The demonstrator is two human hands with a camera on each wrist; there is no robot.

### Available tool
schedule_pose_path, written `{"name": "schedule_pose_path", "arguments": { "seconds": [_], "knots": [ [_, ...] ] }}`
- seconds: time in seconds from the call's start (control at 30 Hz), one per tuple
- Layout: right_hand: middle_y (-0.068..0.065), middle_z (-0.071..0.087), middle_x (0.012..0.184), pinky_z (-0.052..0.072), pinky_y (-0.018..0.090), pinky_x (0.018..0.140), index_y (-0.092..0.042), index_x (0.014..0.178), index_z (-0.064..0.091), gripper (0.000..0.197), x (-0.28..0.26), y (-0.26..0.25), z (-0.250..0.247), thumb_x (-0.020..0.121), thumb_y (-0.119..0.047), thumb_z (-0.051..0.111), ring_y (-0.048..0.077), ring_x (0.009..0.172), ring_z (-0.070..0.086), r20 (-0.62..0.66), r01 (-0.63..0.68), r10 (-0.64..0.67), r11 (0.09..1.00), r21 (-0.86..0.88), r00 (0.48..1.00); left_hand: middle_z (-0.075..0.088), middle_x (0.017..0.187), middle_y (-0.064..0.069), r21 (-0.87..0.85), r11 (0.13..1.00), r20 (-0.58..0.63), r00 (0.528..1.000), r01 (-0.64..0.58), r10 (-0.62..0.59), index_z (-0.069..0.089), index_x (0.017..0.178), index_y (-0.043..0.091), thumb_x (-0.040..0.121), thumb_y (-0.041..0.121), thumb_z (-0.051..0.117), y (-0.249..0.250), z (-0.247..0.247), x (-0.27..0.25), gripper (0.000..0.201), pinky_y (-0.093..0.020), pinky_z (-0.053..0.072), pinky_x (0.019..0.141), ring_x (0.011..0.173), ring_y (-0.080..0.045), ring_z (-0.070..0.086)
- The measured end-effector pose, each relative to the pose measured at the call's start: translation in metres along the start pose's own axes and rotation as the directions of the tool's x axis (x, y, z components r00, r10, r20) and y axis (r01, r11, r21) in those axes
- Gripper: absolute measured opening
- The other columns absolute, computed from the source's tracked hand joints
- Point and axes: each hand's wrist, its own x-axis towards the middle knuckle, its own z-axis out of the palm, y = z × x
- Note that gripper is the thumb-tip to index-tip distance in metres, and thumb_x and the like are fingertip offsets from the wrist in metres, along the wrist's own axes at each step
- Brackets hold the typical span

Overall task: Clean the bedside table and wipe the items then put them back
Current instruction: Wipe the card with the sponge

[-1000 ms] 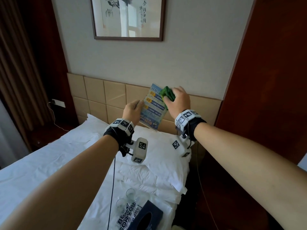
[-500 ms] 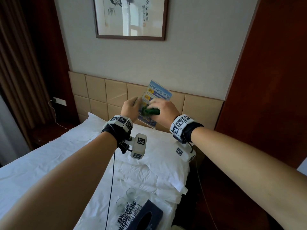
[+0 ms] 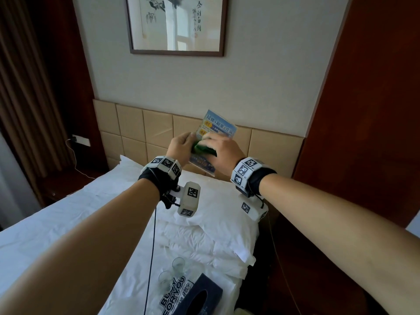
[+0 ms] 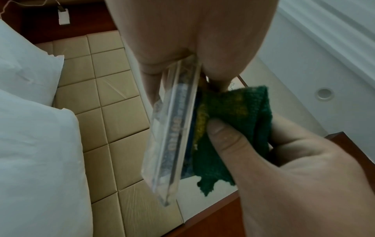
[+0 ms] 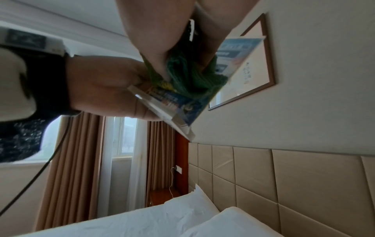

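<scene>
A clear acrylic sign stand (image 3: pixel 219 126) with a blue notice card is held up in front of the headboard. My left hand (image 3: pixel 181 144) grips its left edge, thumb on the front and fingers behind. In the left wrist view the stand (image 4: pixel 172 136) shows edge-on. My right hand (image 3: pixel 223 148) holds a bunched green cloth (image 3: pixel 202 149) and presses it against the middle of the card's face. The right thumb pinches the cloth (image 4: pixel 233 128) in the left wrist view. The right wrist view shows the cloth (image 5: pixel 188 75) lying on the sign (image 5: pixel 178 104).
On the white bed below lie two small glasses (image 3: pixel 177 263), a black-and-white printed card (image 3: pixel 175 294) and a dark tissue box (image 3: pixel 200 296). A pillow (image 3: pixel 216 201) lies under my hands. Dark wooden furniture (image 3: pixel 295 269) stands right of the bed, and a framed picture (image 3: pixel 177 26) hangs above.
My right hand has drawn the green cloth from the sign's top right corner down and left across its face. The left hand keeps its hold on the sign.
</scene>
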Motion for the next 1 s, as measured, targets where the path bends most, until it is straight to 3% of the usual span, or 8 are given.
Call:
{"name": "schedule_pose_path", "arguments": {
  "seconds": [0.17, 0.3, 0.4, 0.53, 0.67, 0.73, 0.83, 1.0],
  "knots": [
    [0.002, 0.066, 0.11, 0.049, 0.043, 0.083, -0.01, 0.103, 0.073, 0.025, -0.004, -0.008, 0.005, 0.083, -0.021, 0.063, 0.028, 0.097, 0.056, 0.164, 0.089, -0.086, 0.996, -0.012, 0.983, 0.055, 0.072, -0.008, -0.058, 0.997, 0.018, 0.999, 0.048, -0.047, 0.059, 0.078, 0.008, 0.102, 0.019, 0.046, -0.006, 0.003, -0.004, 0.029, -0.034, 0.041, 0.066, 0.07, -0.019, 0.048],
    [0.002, 0.067, 0.109, 0.049, 0.038, 0.078, -0.01, 0.095, 0.076, 0.027, -0.007, -0.007, -0.003, 0.079, -0.026, 0.059, 0.028, 0.097, 0.057, 0.232, 0.123, -0.112, 0.992, -0.03, 0.966, 0.051, 0.063, -0.002, -0.059, 0.996, -0.032, 0.997, 0.067, -0.069, 0.054, 0.069, 0.014, 0.102, 0.02, 0.045, -0.009, 0.002, -0.006, 0.035, -0.025, 0.038, 0.055, 0.056, -0.014, 0.045],
    [0.003, 0.067, 0.109, 0.051, 0.039, 0.074, -0.01, 0.097, 0.075, 0.02, -0.014, 0.002, -0.006, 0.079, -0.018, 0.071, 0.028, 0.101, 0.056, 0.273, 0.102, -0.082, 0.993, -0.061, 0.959, 0.063, 0.074, -0.003, -0.091, 0.988, -0.054, 0.99, 0.121, -0.127, 0.059, 0.082, 0.012, 0.104, 0.025, 0.043, -0.008, -0.004, -0.008, 0.03, -0.022, 0.049, 0.051, 0.061, -0.009, 0.062],
    [0.003, 0.069, 0.106, 0.05, 0.035, 0.075, -0.012, 0.091, 0.076, 0.018, -0.025, 0.014, -0.012, 0.073, -0.012, 0.077, 0.029, 0.101, 0.058, 0.232, 0.072, -0.055, 0.995, -0.067, 0.971, 0.068, 0.094, -0.012, -0.159, 0.976, -0.079, 0.983, 0.149, -0.163, 0.06, 0.086, 0.026, 0.104, 0.026, 0.041, -0.002, -0.01, -0.01, 0.026, -0.039, 0.06, 0.07, 0.082, -0.025, 0.068],
    [0.005, 0.069, 0.104, 0.05, 0.035, 0.079, -0.009, 0.092, 0.076, 0.016, -0.021, 0.009, -0.013, 0.077, -0.013, 0.076, 0.029, 0.099, 0.059, 0.206, 0.066, -0.054, 0.997, -0.051, 0.977, 0.069, 0.102, -0.02, -0.131, 0.981, -0.098, 0.983, 0.143, -0.157, 0.061, 0.086, 0.022, 0.103, 0.031, 0.041, 0.003, -0.006, -0.01, 0.027, -0.05, 0.058, 0.078, 0.092, -0.035, 0.069],
    [0.006, 0.068, 0.104, 0.053, 0.039, 0.079, -0.008, 0.095, 0.076, 0.018, -0.018, 0.006, -0.012, 0.078, -0.012, 0.074, 0.029, 0.098, 0.059, 0.191, 0.049, -0.04, 0.998, -0.045, 0.981, 0.07, 0.099, -0.019, -0.13, 0.983, -0.089, 0.986, 0.132, -0.144, 0.062, 0.089, 0.018, 0.103, 0.031, 0.041, 0.006, -0.001, -0.01, 0.028, -0.049, 0.059, 0.075, 0.089, -0.033, 0.07],
    [0.006, 0.067, 0.106, 0.051, 0.041, 0.081, -0.008, 0.1, 0.074, 0.022, -0.014, -0.002, -0.008, 0.08, -0.013, 0.068, 0.03, 0.096, 0.058, 0.166, 0.048, -0.043, 0.998, -0.029, 0.985, 0.065, 0.081, -0.011, -0.108, 0.99, -0.078, 0.992, 0.094, -0.103, 0.059, 0.079, 0.015, 0.102, 0.023, 0.044, 0.008, 0.009, -0.012, 0.029, -0.04, 0.053, 0.066, 0.072, -0.024, 0.062],
    [0.006, 0.069, 0.102, 0.05, 0.038, 0.075, -0.007, 0.098, 0.074, 0.026, -0.017, -0.011, -0.005, 0.078, -0.021, 0.065, 0.03, 0.091, 0.059, 0.06, 0.079, -0.078, 0.997, -0.013, 0.995, 0.061, 0.086, -0.019, -0.234, 0.961, -0.012, 0.988, 0.15, -0.157, 0.062, 0.084, 0.009, 0.1, 0.025, 0.049, 0.002, 0.021, -0.018, 0.026, -0.058, 0.051, 0.078, 0.08, -0.027, 0.057]
  ]
}}
